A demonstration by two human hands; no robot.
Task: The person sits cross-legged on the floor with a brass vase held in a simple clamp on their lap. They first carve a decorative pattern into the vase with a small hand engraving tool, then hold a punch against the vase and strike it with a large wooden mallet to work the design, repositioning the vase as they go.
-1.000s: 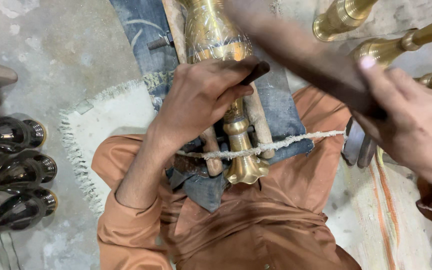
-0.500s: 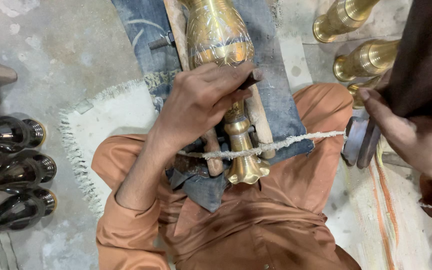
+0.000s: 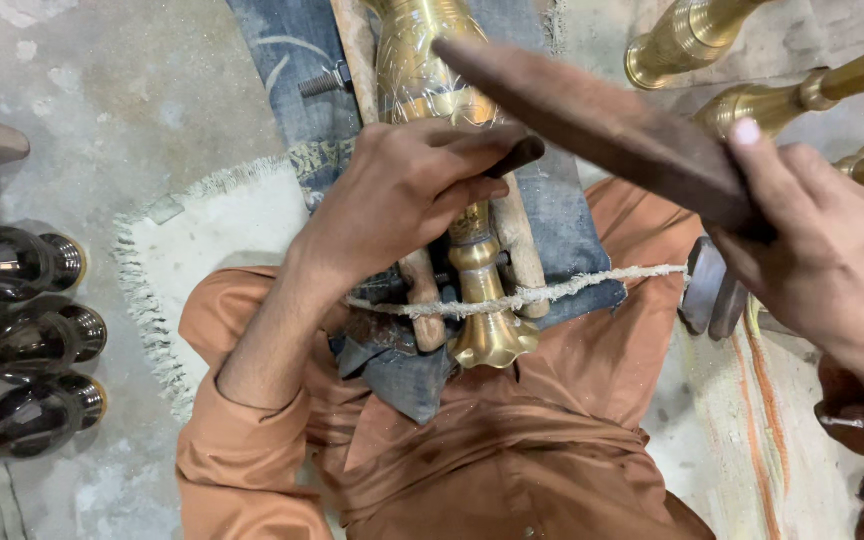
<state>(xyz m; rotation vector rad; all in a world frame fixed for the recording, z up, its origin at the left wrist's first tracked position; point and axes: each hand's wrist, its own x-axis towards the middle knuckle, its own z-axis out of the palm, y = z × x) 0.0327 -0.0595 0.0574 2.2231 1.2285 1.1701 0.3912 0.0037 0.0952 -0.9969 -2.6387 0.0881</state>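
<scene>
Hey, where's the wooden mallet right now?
In the head view, the wooden mallet is at upper right, gripped by the right hand, slanting above the brass vase that the left hand steadies.

Three dark vases [image 3: 22, 340] with brass-coloured mouths lay side by side on the grey concrete floor [image 3: 132, 110] at the left; a white fringed rug [image 3: 212, 240] lay just beside them; more brass vases [image 3: 762, 70] lay at the upper right; a pale mat with orange stripes [image 3: 752, 420] covered the floor at the lower right.
</scene>
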